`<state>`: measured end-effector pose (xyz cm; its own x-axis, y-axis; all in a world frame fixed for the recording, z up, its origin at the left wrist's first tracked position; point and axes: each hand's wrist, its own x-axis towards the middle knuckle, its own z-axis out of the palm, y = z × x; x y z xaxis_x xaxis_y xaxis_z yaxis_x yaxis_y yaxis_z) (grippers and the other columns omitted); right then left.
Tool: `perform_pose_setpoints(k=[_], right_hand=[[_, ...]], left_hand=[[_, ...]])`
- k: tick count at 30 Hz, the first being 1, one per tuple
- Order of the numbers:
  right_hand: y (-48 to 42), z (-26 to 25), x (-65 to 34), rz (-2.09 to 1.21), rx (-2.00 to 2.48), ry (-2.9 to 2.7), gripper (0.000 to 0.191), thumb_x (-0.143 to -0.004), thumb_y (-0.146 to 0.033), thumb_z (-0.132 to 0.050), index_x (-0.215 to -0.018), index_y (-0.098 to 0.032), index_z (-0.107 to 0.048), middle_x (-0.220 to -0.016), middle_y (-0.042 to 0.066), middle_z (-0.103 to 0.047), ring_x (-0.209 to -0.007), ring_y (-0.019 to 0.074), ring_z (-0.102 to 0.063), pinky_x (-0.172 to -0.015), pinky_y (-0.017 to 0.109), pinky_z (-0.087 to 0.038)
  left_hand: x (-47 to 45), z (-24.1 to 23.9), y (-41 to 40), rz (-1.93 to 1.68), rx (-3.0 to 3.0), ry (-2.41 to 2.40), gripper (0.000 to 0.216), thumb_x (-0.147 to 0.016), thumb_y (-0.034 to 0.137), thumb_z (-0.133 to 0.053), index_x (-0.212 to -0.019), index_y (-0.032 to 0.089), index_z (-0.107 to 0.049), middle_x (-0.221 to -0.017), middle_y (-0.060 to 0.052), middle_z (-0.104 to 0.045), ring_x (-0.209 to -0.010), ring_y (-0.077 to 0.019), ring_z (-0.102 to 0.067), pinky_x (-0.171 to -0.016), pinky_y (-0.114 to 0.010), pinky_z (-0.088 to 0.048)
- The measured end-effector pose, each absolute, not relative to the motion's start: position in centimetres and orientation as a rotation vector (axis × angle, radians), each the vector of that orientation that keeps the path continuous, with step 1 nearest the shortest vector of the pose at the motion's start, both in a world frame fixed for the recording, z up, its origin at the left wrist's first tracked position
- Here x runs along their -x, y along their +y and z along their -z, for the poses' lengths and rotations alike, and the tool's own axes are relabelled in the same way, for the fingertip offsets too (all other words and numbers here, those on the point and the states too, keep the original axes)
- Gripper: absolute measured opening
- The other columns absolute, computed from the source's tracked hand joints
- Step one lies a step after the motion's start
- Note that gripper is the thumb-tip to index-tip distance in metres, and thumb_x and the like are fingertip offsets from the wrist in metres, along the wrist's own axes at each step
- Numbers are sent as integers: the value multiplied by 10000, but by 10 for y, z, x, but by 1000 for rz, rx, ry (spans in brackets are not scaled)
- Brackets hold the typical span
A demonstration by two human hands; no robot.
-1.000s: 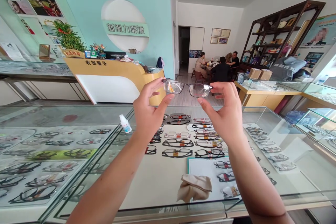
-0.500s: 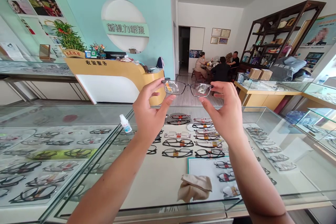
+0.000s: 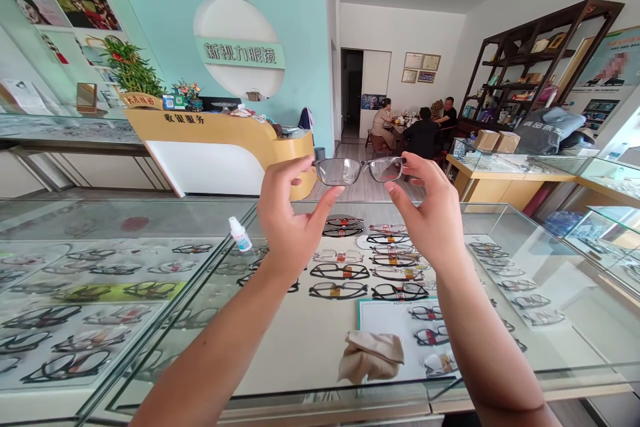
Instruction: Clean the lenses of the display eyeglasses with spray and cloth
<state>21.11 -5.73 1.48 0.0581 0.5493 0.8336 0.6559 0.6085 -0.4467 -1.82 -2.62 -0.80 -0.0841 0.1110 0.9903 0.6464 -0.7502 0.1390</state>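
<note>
A pair of eyeglasses (image 3: pixel 339 172) with a dark thin frame and clear lenses is held up above the glass counter. My left hand (image 3: pixel 293 213) is closed on its left end, thumb below the lens and fingers at the hinge. At the opposite end, my right hand (image 3: pixel 425 207) pinches the frame near its other hinge. The lenses tilt slightly, and the floor shows through them. Below lie a crumpled beige cloth (image 3: pixel 371 357) and a small white spray bottle (image 3: pixel 240 235) with a blue label.
Rows of glasses (image 3: pixel 340 271) fill the glass display case (image 3: pixel 280 373) under my arms. Another case (image 3: pixel 75 227) adjoins on the left. Beyond stands a yellow-and-white cashier counter (image 3: pixel 210 167). Several people (image 3: pixel 420 137) sit at a table at the back, near a dark wooden shelf (image 3: pixel 525 73).
The eyeglasses have turned a little between my hands, their left side now nearer. My left hand has shifted slightly to the right. The cloth and bottle have stayed in place.
</note>
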Motion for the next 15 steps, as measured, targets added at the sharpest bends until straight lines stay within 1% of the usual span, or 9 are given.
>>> perform_pose_setpoints(k=[5, 11, 15], right_hand=[[-57, -15, -211, 103, 1040, -1609, 418, -1015, -344, -713, -1417, -237, -679, -1352, 145, -776, -1204, 331, -779, -982, 563, -662], [-59, -16, -209, 158, 1042, -1587, 378, -986, -335, -748, -1348, -256, -671, -1300, 119, -758, -1169, 320, -762, -939, 538, -658], [-61, -16, -208, 185, 1043, -1578, 358, -989, -357, -753, -1324, -268, -663, -1289, 116, -752, -1144, 315, -756, -925, 529, -653]], left_hand=[[19, 9, -25, 1898, 1820, -789, 501, -957, 332, -878, -1403, 268, -658, -1277, -84, -771, -1149, -273, -741, -889, -444, -613], [21, 12, -21, 1944, 1885, -893, 525, -995, 402, -842, -1466, 274, -648, -1419, -103, -761, -1288, -285, -745, -948, -446, -646], [21, 12, -19, 1970, 1907, -916, 531, -997, 436, -840, -1470, 284, -652, -1443, -106, -763, -1316, -295, -749, -963, -462, -656]])
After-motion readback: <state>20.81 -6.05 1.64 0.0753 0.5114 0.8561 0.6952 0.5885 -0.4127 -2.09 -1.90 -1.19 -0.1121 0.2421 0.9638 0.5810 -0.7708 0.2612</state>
